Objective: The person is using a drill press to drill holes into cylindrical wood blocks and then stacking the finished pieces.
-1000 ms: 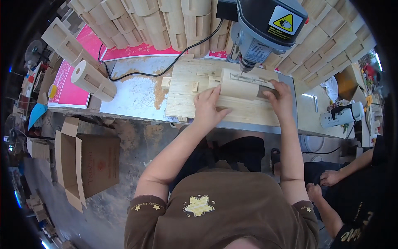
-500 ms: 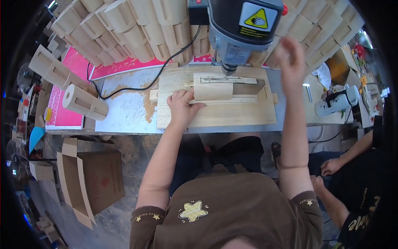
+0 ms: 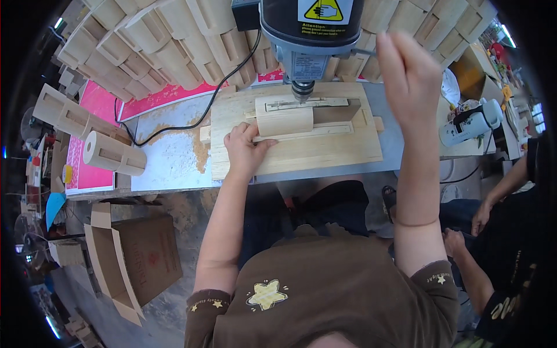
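Beneath the drill chuck (image 3: 303,90) lies a pale wooden cylinder (image 3: 285,122) with a slot along its top, resting on its side in a flat wooden jig (image 3: 325,152). My left hand (image 3: 246,149) is closed on the cylinder's left end, its thumb along the near side. A drill press (image 3: 310,32) with a dark head stands over the jig. To the right of that head my raised right hand (image 3: 409,75) is curled into a fist around the end of the press's lever (image 3: 364,53). The grip itself is mostly hidden by the fingers.
Stacked wooden cylinders (image 3: 174,52) line the back of the bench. Two more groups, one in front (image 3: 115,153), lie at the left. A black cable (image 3: 203,119) crosses the white board. A white bottle (image 3: 471,123) lies right; a cardboard box (image 3: 139,255) stands below. Another person's arm (image 3: 470,269) is at right.
My right hand has risen and closed around the lever; before, its fingers were loosely curved and blurred. My left hand stays at the cylinder's end. The whole view has shifted slightly.
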{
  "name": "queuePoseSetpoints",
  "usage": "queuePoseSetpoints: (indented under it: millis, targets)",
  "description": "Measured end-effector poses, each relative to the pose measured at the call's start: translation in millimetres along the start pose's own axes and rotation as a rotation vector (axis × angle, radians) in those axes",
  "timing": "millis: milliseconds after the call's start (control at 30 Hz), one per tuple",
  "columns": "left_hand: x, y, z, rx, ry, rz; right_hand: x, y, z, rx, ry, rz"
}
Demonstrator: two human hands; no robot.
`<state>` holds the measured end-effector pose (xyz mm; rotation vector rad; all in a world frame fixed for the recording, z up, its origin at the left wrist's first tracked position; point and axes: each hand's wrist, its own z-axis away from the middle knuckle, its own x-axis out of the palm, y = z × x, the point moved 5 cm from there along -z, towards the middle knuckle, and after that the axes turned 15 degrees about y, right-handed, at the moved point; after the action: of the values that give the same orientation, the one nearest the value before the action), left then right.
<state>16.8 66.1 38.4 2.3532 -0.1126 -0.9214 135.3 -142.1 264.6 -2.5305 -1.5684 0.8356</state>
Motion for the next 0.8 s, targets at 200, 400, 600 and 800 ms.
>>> queuePoseSetpoints:
  millis: [200, 400, 600, 800]
  targets:
    - [4, -9, 5, -0.030, -0.020, 0.044, 21, 15, 89, 0.012, 0.222, -0.296]
    - [4, 1, 2, 0.006, 0.026, 0.010, 50, 40, 120, 0.066, 0.279, -0.411]
    - [12, 7, -10, 0.025, 0.024, 0.019, 21, 29, 76, -0.092, 0.260, -0.326]
    - [1, -6, 18, 0.037, 0.168, -0.096, 47, 13, -50, 0.195, 0.048, -0.146]
